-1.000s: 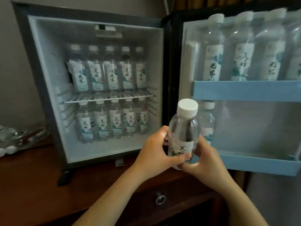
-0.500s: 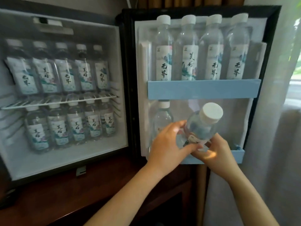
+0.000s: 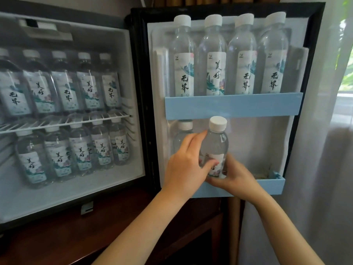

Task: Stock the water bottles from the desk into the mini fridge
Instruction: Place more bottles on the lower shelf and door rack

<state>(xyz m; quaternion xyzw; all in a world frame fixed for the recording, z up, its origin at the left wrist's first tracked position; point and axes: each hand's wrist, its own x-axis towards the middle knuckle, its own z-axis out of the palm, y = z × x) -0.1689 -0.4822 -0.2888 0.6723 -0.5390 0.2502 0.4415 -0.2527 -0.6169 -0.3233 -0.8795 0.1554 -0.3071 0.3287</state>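
Both hands clamp the bottle (image 3: 215,148) upright, left hand (image 3: 186,165) on its side, right hand (image 3: 232,177) under its base, just above the lower door shelf (image 3: 271,185), beside the bottle already there (image 3: 182,135); next move looks straight down.

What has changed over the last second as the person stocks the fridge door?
The held water bottle went right from the fridge opening to the lower door shelf, tilted, then upright beside the bottle there. Left hand and right hand still grip it. Other bottles unchanged.
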